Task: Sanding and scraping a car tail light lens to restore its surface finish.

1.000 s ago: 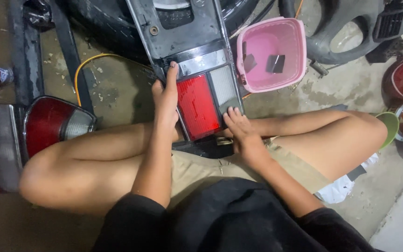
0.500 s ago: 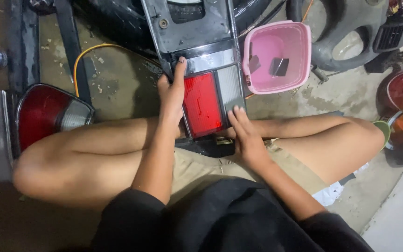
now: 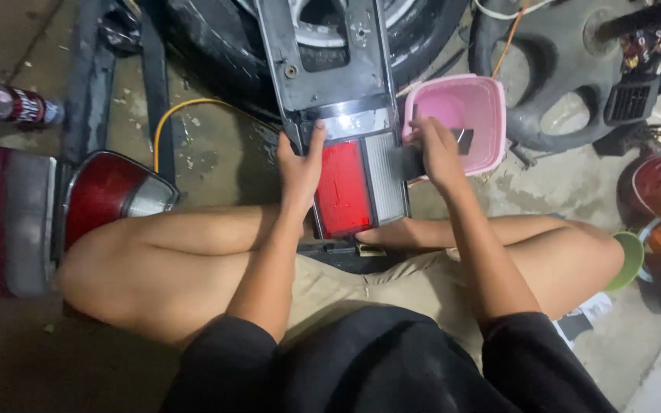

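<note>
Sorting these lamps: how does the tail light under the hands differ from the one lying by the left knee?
The flat rectangular red-and-clear tail light sits on a grey panel, gripped by the left hand; the rounded, dark-rimmed red tail light lies untouched on the floor. The rectangular lens is brighter red. Both pair red with a clear section.

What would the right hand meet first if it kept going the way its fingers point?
Probably the pink tub. The right hand, holding a small dark piece against the tail lamp, points up-frame at the tub's near rim, though depth is unclear.
</note>
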